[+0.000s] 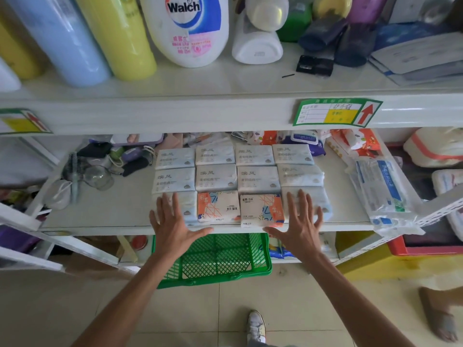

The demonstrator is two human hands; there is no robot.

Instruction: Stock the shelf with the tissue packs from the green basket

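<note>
Now both hands flat, fingers fanned wide, gripping nothing. My left hand (175, 221) rests on pale blue-white plastic-wrapped tissue pack (186, 209) at front left corner of block. My right hand (300, 221) rests on matching pale pack (323, 200) at front right corner. Between my thumbs: two white packs with orange line pattern (218, 206), side by side. Beyond my fingertips: two rows of four pale packs (216, 166), edges touching, on white shelf board (100, 216). Green plastic lattice basket (215, 261) below my wrists, on tiled floor (200, 316) under shelf.

tissue packs (216, 176) — three flat rows on shelf (100, 216) | green basket (220, 259) — underneath
</note>
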